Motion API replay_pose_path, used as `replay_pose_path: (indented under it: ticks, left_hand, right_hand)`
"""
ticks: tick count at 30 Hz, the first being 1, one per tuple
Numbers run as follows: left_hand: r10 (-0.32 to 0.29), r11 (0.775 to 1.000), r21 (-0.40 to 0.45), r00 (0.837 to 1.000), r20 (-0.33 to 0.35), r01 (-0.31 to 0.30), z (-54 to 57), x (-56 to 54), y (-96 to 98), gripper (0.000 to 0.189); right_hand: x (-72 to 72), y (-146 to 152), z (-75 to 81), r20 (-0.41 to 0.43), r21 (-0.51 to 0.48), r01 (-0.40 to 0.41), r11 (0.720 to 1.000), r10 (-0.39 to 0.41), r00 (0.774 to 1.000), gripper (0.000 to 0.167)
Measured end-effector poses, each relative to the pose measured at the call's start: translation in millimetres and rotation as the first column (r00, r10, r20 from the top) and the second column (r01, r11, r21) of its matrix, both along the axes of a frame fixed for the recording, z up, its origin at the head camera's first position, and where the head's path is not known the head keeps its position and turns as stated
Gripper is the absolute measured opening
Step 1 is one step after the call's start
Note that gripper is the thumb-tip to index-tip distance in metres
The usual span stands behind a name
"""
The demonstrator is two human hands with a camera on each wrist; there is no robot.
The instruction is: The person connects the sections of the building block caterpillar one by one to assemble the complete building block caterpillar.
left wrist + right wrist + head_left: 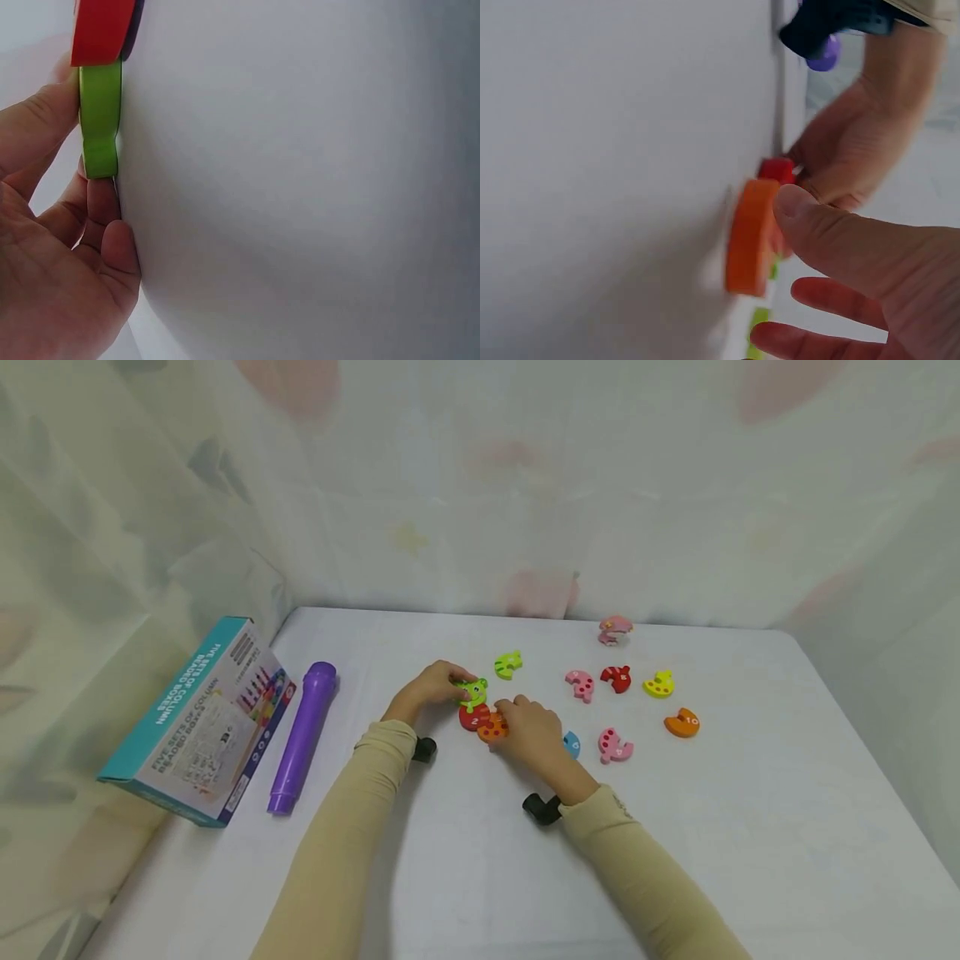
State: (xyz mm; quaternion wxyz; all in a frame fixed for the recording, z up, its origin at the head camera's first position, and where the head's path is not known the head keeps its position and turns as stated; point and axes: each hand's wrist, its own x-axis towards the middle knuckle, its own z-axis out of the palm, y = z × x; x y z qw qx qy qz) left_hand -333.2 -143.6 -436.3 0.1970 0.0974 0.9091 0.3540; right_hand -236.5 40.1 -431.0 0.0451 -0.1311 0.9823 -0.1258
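My left hand [433,683] pinches a green puzzle piece [474,692] with a smiling cartoon head. In the left wrist view the green piece [100,124] stands edge-on between thumb and fingers, against a red piece [103,30]. Below it in the head view lies that red piece [472,718], marked 2. My right hand [534,735] holds an orange dotted piece [492,727] beside the red one. The right wrist view shows the thumb against the orange piece's edge [750,236]; its other fingers are partly hidden.
Near the right hand lie a green striped piece [508,665], pink pieces [615,746], a red striped piece [617,678], a yellow piece [659,684], an orange 10 [682,722] and a partly covered blue piece [572,744]. A purple tube [303,739] and a box [206,722] stand left.
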Motion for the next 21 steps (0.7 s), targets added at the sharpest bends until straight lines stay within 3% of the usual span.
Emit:
replay_pose_path:
  ticks: [4,10,15,21]
  left_hand:
    - [-0.007,1.0,-0.006,1.0,0.001,0.007,-2.6,0.1,1.3,0.036]
    - [-0.017,1.0,-0.004,1.0,-0.006,0.017,-3.8,-1.1,3.6,0.035]
    - [-0.012,1.0,-0.004,1.0,-0.009,0.012,-0.5,-1.7,3.0,0.035]
    - [-0.01,1.0,-0.027,1.0,0.001,0.01,0.4,-1.0,-0.2,0.036]
  right_hand:
    - [6.4,24.1,16.0,-0.012,-0.025,0.023,0.999,-0.023,1.0,0.062]
    - [17.8,85.7,33.7,-0.064,-0.057,0.066,0.996,-0.07,0.996,0.06]
    - [24.2,135.7,31.9,-0.036,-0.016,0.098,0.995,-0.099,0.994,0.059]
    - [31.3,164.9,11.0,0.077,0.006,0.042,0.999,-0.042,0.996,0.063]
